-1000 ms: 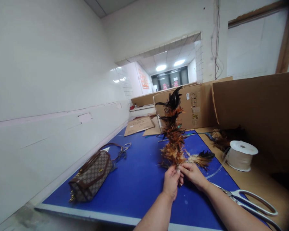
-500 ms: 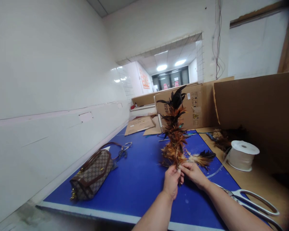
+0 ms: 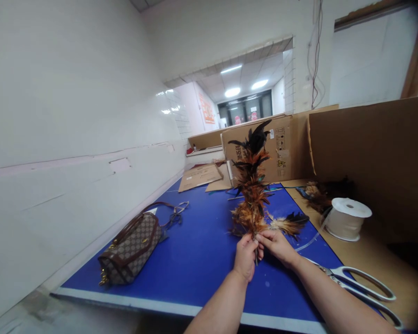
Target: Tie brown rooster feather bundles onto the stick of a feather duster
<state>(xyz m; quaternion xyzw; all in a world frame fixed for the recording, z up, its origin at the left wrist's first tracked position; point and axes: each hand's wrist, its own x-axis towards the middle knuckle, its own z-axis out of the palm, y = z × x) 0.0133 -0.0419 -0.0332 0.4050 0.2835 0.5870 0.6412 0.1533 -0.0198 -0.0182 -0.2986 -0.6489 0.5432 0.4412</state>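
Observation:
A tall bundle of brown, orange and black feathers stands upright over the blue tabletop. My left hand is closed around the stem at its lower end. Against the same stem base, the fingers of my right hand are pinched together, touching the left fingertips. What exactly lies between the right fingers is too small to make out. Behind the right hand lies a loose bunch of cream and black feathers. Large scissors with white handles rest partly behind my right forearm.
A brown patterned handbag lies at the left. On the right, a white spool of ribbon sits beside a dark feather pile. Flat cardboard pieces lie at the back, and tall cardboard sheets stand behind and right.
The view has tilted and shifted slightly, so the whole scene sits a little higher and further left. Both hands keep their place at the base of the feather bundle.

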